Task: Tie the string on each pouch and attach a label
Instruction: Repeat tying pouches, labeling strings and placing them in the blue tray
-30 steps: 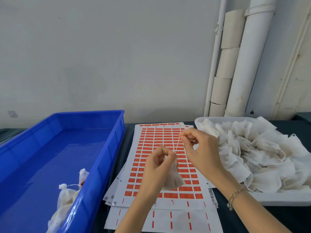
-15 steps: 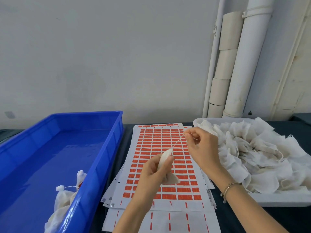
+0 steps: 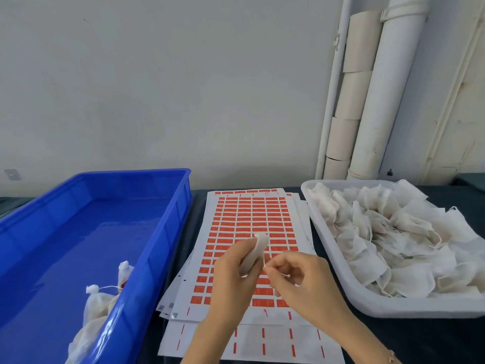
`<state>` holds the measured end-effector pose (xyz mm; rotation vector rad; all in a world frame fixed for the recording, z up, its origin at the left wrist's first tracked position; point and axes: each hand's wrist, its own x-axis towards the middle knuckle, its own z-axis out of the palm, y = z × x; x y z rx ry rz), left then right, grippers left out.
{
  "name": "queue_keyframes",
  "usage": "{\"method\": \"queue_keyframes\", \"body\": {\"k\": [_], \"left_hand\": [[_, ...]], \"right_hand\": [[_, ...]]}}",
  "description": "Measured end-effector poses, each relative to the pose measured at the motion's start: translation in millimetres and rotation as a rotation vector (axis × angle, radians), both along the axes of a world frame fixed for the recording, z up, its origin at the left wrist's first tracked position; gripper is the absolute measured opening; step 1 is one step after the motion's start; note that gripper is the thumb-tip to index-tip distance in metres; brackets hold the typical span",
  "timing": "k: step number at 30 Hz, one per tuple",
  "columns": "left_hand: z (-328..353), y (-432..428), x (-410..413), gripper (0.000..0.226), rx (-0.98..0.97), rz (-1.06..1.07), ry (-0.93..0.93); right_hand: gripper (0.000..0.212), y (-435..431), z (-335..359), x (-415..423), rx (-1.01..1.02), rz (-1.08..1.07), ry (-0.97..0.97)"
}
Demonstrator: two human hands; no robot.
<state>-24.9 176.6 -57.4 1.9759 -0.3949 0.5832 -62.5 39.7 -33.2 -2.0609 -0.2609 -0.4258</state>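
The left hand (image 3: pixel 233 279) has its grip closed round a small white pouch (image 3: pixel 256 250), held above the sheets of orange labels (image 3: pixel 252 219) on the table (image 3: pixel 393 337). Just beside it the right hand (image 3: pixel 301 279) pinches the pouch's string (image 3: pixel 263 261) (a thin thread, partly hidden by fingers). A blue bin (image 3: pixel 168 232) lies left.

Dark table (image 3: pixel 420 337), blue bin (image 3: pixel 147 258) at left, label sheets (image 3: pixel 249 214) in the middle, white tray (image 3: pixel 341 271) at right

A deep blue plastic crate (image 3: pixel 136 172) sits left on the dark tabletop (image 3: pixel 420 342), a shallow pale plastic tray (image 3: pixel 420 307) right. Behind, white pipes (image 3: pixel 380 101) climb the grey wall (image 3: pixel 183 88); a small plate (image 3: pixel 12 174), perhaps a socket, sits low at far left.
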Motion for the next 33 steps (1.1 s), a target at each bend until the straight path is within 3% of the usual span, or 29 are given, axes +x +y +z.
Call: {"method": "queue_keyframes", "body": {"k": [4, 7, 9, 13, 15, 18, 20, 22, 27, 33], "left_hand": [[2.5, -3.1, -0.3, 0.015, -0.174, -0.059, -0.001], [11.2, -4.2, -2.4, 0.034, -0.446, -0.156, 0.211], [14.4, -2.2, -2.8, 0.039, -0.565, -0.200, 0.372], [16.0, -1.0, -4.6, 0.034, -0.571, -0.294, 0.420], [15.5, -3.3, -5.1, 0.032, -0.563, -0.284, 0.389], [13.1, -4.7, -4.0, 0.035, -0.595, -0.199, 0.409], [10.8, -3.2, -2.3, 0.037, -0.641, -0.150, 0.442], [8.4, -2.6, -1.7, 0.036, -0.667, -0.138, 0.465], [3.0, -4.7, -2.3, 0.034, -0.755, -0.088, 0.607], [7.4, -2.0, -4.8, 0.031, -0.938, -0.277, 0.749]], "right_hand": [[0.004, 8.8, 7.0, 0.8, 0.107, 0.051, -0.046], [0.006, 10.0, 8.9, 1.3, 0.293, -0.053, -0.107], [0.005, 8.8, 10.0, 8.6, 0.394, -0.121, 0.003], [0.014, 11.2, 7.6, 22.0, 0.544, -0.026, 0.336], [0.020, 11.1, 6.6, 22.6, 0.591, 0.004, 0.354], [0.009, 8.4, 5.4, 22.4, 0.675, 0.078, 0.387], [0.023, 6.0, 5.7, 23.4, 0.771, 0.168, 0.437], [0.029, 6.6, 4.7, 24.2, 0.729, 0.158, 0.422], [0.019, 6.4, -0.7, 28.9, 0.444, -0.113, 0.237], [0.016, 5.6, -2.5, 23.5, 0.147, -0.015, -0.068]]}}
